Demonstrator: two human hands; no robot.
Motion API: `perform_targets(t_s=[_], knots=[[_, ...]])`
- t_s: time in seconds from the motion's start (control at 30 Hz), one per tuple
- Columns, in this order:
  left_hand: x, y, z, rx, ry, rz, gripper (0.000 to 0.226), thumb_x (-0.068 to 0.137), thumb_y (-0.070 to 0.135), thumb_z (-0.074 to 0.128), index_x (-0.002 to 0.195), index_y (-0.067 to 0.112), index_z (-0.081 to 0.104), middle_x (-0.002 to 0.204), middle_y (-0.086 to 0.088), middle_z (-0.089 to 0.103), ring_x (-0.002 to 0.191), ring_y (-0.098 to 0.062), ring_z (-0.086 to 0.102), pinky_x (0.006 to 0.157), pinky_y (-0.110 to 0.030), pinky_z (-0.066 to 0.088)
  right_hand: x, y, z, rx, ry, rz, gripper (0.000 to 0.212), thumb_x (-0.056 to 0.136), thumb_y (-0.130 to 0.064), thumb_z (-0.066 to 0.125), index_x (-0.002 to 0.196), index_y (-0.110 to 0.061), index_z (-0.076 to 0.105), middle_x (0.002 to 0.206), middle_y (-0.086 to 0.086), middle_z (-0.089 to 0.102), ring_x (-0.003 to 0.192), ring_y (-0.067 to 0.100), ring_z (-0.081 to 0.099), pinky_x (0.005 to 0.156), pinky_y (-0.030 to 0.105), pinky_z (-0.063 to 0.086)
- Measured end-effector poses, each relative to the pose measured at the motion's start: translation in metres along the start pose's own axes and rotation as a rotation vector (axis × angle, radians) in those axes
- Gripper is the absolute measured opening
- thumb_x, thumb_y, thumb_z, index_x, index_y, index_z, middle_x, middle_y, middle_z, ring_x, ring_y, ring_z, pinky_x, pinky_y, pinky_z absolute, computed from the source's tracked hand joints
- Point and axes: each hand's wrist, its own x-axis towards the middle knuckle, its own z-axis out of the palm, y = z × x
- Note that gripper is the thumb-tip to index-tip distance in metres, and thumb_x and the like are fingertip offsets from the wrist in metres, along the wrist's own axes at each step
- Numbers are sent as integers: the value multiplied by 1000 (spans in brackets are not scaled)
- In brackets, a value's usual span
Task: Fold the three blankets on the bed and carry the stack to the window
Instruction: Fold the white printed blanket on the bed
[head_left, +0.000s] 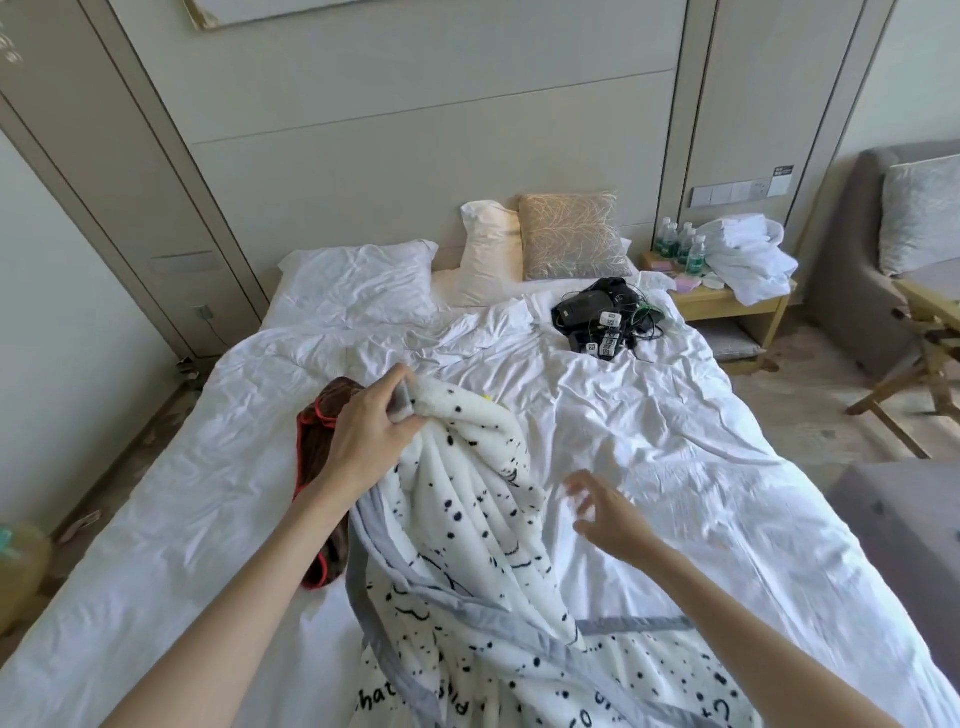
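Head view looks down a wide bed covered in a creased white sheet. The left hand is raised over the middle of the bed, and its thumb and curled fingers pinch the grey-bordered corner of a spotted blanket. This blanket is white fleece with black dots, some black lettering and a grey trim. It hangs from the pinched corner in loose folds and runs down toward the near edge of the bed, where the rest lies bunched on the sheet.

The right hand hovers above the bare sheet just to the right of the hanging folds. Its fingers are spread and loosely bent and it holds nothing. It is blurred, so finer detail cannot be told.

A brown blanket with a red edge lies crumpled on the sheet beneath the left forearm, beside the spotted one.

At the head of the bed lie a white pillow, a cream pillow and a beige patterned cushion. A heap of black gear with tangled cables sits on the sheet near the cushion. Beside the bed a wooden nightstand carries water bottles and a pile of white linen. A grey sofa stands further right.
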Motion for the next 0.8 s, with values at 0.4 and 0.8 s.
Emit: perform_targets(t_s=[0.4, 0.8], knots=[[-17, 3, 5, 96, -260, 102, 43, 75, -9, 61, 96, 28, 58, 86, 6, 48, 75, -17, 55, 62, -31, 46, 46, -69, 10, 28, -118, -167, 34, 70, -22, 79, 101, -19, 63, 93, -1, 69, 91, 23, 65, 73, 36, 51], [-215, -84, 87, 521, -595, -83, 55, 59, -12, 68, 103, 18, 56, 96, 0, 54, 53, -23, 54, 37, -28, 34, -68, 57, 144, -421, -338, -143, 50, 84, -24, 67, 129, -18, 45, 128, -3, 51, 110, 17, 53, 81, 27, 46]])
